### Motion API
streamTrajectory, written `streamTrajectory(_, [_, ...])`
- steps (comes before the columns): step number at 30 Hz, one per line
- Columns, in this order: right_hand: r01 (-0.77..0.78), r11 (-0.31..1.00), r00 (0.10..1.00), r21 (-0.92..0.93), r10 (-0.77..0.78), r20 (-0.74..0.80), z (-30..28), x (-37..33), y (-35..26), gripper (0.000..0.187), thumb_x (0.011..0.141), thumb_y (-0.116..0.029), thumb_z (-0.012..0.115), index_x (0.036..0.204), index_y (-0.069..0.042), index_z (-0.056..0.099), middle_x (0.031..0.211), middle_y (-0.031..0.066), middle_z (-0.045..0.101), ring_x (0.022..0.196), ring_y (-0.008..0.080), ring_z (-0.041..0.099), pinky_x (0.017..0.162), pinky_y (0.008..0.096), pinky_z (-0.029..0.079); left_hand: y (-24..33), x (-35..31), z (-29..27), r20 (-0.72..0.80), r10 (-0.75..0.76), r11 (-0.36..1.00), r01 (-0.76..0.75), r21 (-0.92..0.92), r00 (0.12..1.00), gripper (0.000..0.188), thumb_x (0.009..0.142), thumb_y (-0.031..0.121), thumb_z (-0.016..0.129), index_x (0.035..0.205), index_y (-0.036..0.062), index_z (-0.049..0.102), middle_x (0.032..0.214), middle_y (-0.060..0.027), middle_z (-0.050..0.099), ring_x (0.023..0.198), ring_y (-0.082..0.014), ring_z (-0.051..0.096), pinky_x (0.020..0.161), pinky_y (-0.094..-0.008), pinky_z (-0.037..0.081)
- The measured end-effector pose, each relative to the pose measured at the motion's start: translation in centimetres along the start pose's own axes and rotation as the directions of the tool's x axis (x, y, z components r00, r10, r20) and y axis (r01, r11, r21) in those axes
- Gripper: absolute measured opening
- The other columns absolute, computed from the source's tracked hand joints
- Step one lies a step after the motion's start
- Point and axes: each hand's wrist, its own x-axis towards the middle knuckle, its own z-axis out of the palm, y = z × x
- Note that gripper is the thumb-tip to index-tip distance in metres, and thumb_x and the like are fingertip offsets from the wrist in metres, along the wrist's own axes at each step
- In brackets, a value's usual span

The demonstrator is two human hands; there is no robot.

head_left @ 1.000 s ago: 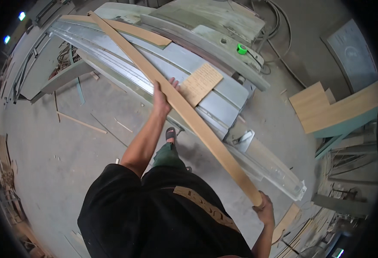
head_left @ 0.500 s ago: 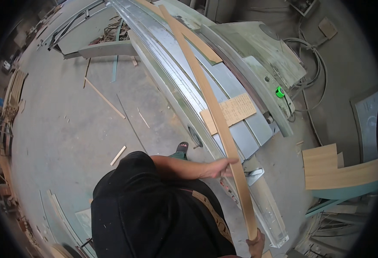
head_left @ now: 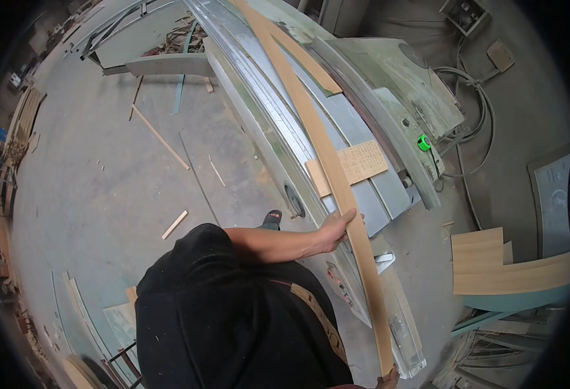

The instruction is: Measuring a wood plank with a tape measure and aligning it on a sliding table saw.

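You hold a long plank (head_left: 327, 155) over the metal table (head_left: 363, 126).
Your left hand (head_left: 337, 230) wraps around the plank; your right hand (head_left: 388, 378) is at its near end, mostly cut off, so I cannot tell its grip. The plank looks light and stiff but could tip, so hands well apart seem best. The small board (head_left: 367, 162) under it has rows of writing, too small to read.
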Motion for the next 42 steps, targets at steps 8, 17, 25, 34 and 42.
streamTrajectory(8, [-0.104,0.990,0.994,-0.094,0.108,0.030,3.2,8.4,-0.6,0.097,0.067,0.014,0.075,0.156,-0.010,0.044,0.135,0.0138,0.055,0.128,0.0330,0.055,0.112,0.0416,0.042,4.5,6.3,-3.4,-0.292,0.268,0.962,-0.238,0.133,0.918,0.046,0.105,0.033,0.059,0.132,-0.0038,0.057,0.118,-0.0145,0.070,0.098,-0.0276,0.070,0.087,-0.0380,0.059])
streamTrajectory(17, [-0.045,0.984,0.999,-0.172,0.049,0.022,1.4,23.8,-14.6,0.084,0.062,0.010,0.082,0.141,-0.010,0.060,0.126,0.0142,0.063,0.119,0.0357,0.059,0.107,0.0435,0.046,17.6,14.9,-10.5,-0.315,0.088,0.909,0.053,0.413,0.945,0.047,0.101,0.033,0.059,0.108,-0.0134,0.058,0.093,-0.0197,0.069,0.070,-0.0307,0.072,0.056,-0.0416,0.062])
streamTrajectory(25, [-0.071,0.968,0.987,-0.241,0.103,0.126,4.3,31.2,-17.9,0.073,0.067,-0.003,0.086,0.135,-0.009,0.061,0.129,0.0154,0.064,0.123,0.0369,0.058,0.107,0.0433,0.049,23.3,17.7,-12.7,-0.161,0.267,0.400,0.043,0.915,0.950,0.042,0.096,0.040,0.066,0.096,-0.0012,0.072,0.066,-0.0099,0.067,0.054,-0.0178,0.065,0.053,-0.0343,0.053])
streamTrajectory(34, [-0.040,0.999,0.990,0.012,0.042,-0.136,-0.4,48.0,-28.8,0.045,0.097,-0.024,0.071,0.137,-0.004,0.062,0.137,0.0214,0.063,0.128,0.0378,0.058,0.112,0.0435,0.043,25.1,18.6,-14.3,-0.108,0.205,0.393,0.019,0.919,0.973,0.033,0.101,0.033,0.063,0.098,0.0000,0.071,0.078,-0.0073,0.069,0.073,-0.0119,0.061,0.069,-0.0303,0.050])
streamTrajectory(42, [0.222,0.975,0.964,0.001,-0.219,-0.153,3.1,78.9,-33.4,0.057,0.100,-0.040,0.065,0.142,-0.003,0.058,0.141,0.0259,0.059,0.134,0.0395,0.054,0.114,0.0433,0.040,25.6,12.7,-15.7,-0.200,0.302,0.324,0.097,0.941,0.932,0.036,0.102,0.033,0.064,0.090,-0.0013,0.063,0.070,-0.0058,0.061,0.069,-0.0117,0.056,0.064,-0.0315,0.047])
